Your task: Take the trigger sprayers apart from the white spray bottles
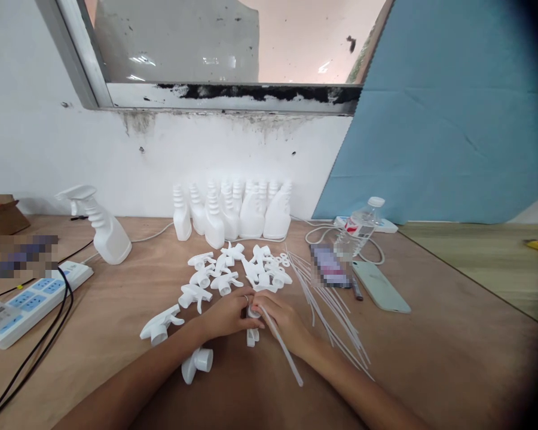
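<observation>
The left hand (228, 315) is closed around a white plastic trigger spray head (251, 338) low in the middle of the brown wooden desk (439, 364), and the right hand (281, 319) pinches a thin translucent plastic tube (285, 351) against it, the tube's free end slanting down to the right. Fingers hide the join, so whether the tube is seated cannot be told. Loose white plastic trigger heads (202, 276) lie beyond and left of the hands; a fan of slender translucent tubes (330, 307) spreads to the right; white ribbed-neck plastic bottles (251, 215) stand near the wall (233, 146).
</observation>
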A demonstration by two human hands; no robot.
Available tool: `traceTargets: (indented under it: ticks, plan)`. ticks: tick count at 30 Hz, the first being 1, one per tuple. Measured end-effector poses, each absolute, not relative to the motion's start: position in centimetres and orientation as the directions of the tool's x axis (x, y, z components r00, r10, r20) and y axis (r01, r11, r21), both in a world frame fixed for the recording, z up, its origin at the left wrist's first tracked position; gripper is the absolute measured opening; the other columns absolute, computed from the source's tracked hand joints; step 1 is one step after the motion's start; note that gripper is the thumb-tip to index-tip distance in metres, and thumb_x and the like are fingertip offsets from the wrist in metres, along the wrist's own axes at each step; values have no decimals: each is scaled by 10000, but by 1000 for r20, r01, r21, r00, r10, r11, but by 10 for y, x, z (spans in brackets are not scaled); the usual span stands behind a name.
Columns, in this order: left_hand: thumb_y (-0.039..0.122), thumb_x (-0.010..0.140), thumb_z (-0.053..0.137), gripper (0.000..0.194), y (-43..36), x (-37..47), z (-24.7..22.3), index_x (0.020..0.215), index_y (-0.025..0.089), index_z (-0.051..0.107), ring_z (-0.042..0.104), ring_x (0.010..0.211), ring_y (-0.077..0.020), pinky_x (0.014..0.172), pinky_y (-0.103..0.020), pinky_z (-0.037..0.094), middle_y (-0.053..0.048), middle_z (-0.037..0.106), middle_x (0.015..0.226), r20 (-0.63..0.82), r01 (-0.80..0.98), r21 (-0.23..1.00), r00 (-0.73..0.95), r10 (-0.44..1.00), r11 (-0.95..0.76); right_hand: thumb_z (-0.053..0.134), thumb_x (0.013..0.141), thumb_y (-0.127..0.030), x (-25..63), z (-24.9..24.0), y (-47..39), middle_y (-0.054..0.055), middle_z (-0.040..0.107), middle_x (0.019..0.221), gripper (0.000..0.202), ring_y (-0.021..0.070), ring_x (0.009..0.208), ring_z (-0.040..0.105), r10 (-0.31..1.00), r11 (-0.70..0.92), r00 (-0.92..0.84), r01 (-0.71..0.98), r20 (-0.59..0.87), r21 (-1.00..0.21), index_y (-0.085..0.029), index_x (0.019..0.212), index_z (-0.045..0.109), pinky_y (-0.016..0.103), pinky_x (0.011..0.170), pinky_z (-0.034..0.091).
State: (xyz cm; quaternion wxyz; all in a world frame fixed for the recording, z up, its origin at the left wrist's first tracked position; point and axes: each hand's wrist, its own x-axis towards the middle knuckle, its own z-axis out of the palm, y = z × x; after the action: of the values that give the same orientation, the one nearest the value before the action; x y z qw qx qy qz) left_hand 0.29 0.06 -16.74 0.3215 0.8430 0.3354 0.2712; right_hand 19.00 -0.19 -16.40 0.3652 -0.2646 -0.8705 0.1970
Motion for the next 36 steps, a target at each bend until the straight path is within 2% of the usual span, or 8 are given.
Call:
traceTargets:
  ticks: [10,19,28,36]
  plan:
    - [438,800,651,322,0,3,-167,999,185,658,557,1071,-207,951,-299,428,-76,596,1121,232,406,716,630,742,-568,376,941,-164,191,-164,-3,17,604,778,186,142,729,578,644,762,-546,395,537,-512,-204,863,541,251,688,451]
    - [414,801,657,283,0,3,-170,963,182,657,555,1067,-199,953,-302,431,-72,593,1117,248,381,728,630,736,-571,392,946,-197,191,-164,-3,25,606,793,193,152,747,581,664,739,-549,384,507,-553,-217,847,556,265,702,451]
    - [379,799,669,229,1,4,-170,895,171,664,568,1035,-195,922,-282,443,-65,602,1083,262,366,730,631,731,-577,402,938,-184,189,-168,-3,29,598,762,225,147,716,560,639,761,-570,370,516,-533,-200,782,564,261,662,442]
    - [445,798,651,343,-1,5,-167,1036,198,654,539,1111,-206,983,-307,412,-79,591,1154,232,419,707,624,746,-570,445,938,-224,192,-166,-1,23,658,767,191,134,689,594,732,672,-480,394,484,-627,-194,832,600,250,674,450]
